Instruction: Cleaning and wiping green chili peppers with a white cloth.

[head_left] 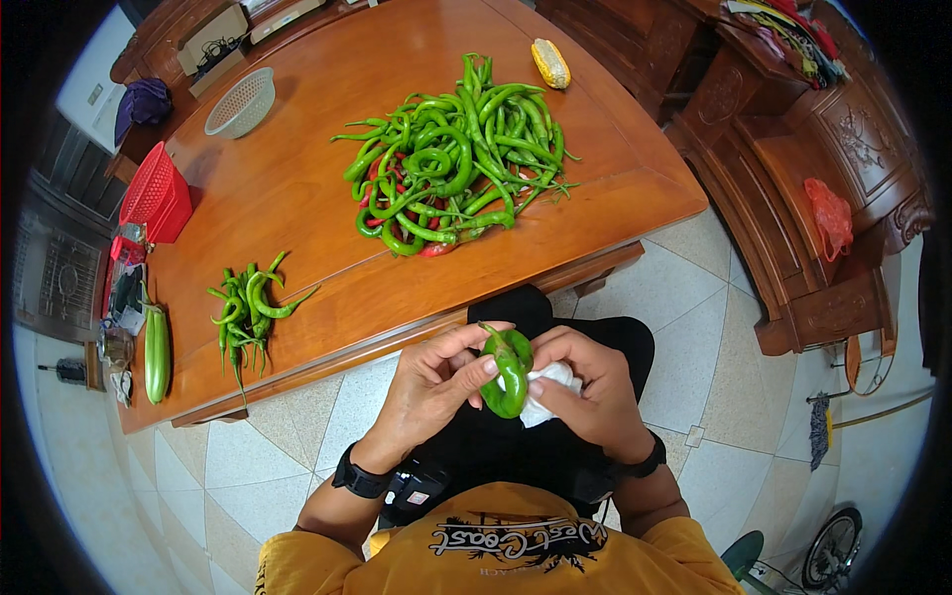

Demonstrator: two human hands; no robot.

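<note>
A curled green chili pepper (509, 381) is held up over my lap, its stem end toward the table. My left hand (436, 382) pinches it from the left between thumb and fingers. On the other side, my right hand (592, 392) is closed around a crumpled white tissue or cloth (551, 389) pressed against the pepper. Beyond my hands, a large heap of long green chili peppers (461, 159) with some red ones among them lies on the wooden table (297, 169). A smaller pile of green peppers (248, 302) rests near the table's front edge at left.
A pale green long gourd or eggplant (157, 354) lies at the table's left end. Near it stand a red basket (159, 193) and a white basket (241, 104). An ear of corn (550, 63) is at the far right. Carved wooden seats (793, 188) flank the table.
</note>
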